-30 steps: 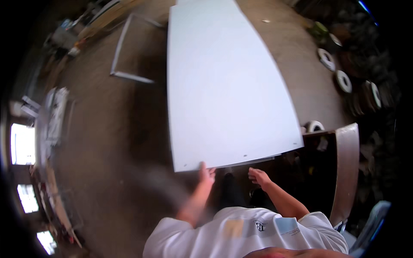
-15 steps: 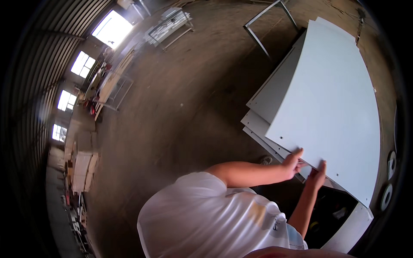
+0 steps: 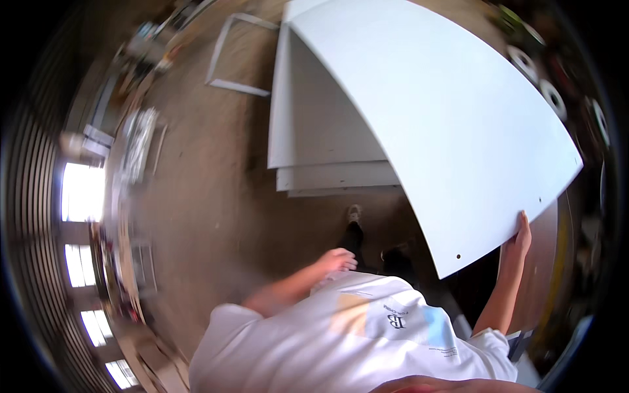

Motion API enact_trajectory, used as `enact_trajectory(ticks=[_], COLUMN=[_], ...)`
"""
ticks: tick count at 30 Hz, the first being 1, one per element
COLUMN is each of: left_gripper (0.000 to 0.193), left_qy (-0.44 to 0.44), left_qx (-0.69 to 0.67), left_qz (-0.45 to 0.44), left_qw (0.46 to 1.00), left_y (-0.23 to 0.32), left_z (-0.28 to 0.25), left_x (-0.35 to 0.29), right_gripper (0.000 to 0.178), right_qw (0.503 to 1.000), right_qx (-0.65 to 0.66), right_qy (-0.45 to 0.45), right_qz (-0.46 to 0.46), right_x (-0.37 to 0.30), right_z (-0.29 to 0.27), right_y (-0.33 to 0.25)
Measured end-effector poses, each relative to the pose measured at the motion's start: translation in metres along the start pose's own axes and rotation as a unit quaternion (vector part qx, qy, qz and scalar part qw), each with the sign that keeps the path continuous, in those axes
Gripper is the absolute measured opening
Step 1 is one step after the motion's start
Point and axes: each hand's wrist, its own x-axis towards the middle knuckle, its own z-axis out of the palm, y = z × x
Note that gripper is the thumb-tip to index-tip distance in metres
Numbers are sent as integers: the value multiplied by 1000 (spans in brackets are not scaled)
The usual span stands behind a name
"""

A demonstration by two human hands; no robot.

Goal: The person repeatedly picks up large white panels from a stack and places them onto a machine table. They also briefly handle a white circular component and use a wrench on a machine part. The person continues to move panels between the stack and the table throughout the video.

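A large white panel [image 3: 426, 118] tilts up at my right, small dark holes along its near edge. My right hand [image 3: 519, 239] grips that edge, thumb on the upper face and the other fingers hidden beneath. My left hand [image 3: 337, 260] is away from the panel, in front of my shirt, its fingers curled in and nothing visible in them. Under the raised panel lie more white panels [image 3: 334, 171], stacked slightly out of line, with holes near their edges.
A metal frame [image 3: 239, 85] stands on the floor beyond the stack. White rings or rolls [image 3: 552, 99] are at the far right. My shoe [image 3: 354, 213] is on the floor close to the stack. Racks with long pieces [image 3: 137, 147] line the left, near bright windows [image 3: 83, 193].
My left hand has let go of the panel's edge and drawn back left. The panel has turned and lifted away from the stack, my right hand still on it. My view has swung right.
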Motion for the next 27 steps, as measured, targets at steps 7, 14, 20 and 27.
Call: enact_trajectory(ticks=[7,14,20,27], left_gripper=[33,72,89,57], left_qy=[62,56,63,52], left_qx=[156,-20,-154,-197], left_qz=[-20,88,117,84], left_qw=[986,994,979,976], left_y=[92,224,349,448], left_z=[-22,-8,-28,-65], left_x=[46,152,243,311], right_gripper=[50,50,50,70], right_qw=[987,963,904,773], right_qx=[-93,-166,-284,-394], right_qy=[84,202,308,496], right_qz=[-101,-64,-88,-28], right_x=[-44,-120,-181,-235], right_z=[-161,-184,-185,-125], right_y=[-51,-65,-5,36])
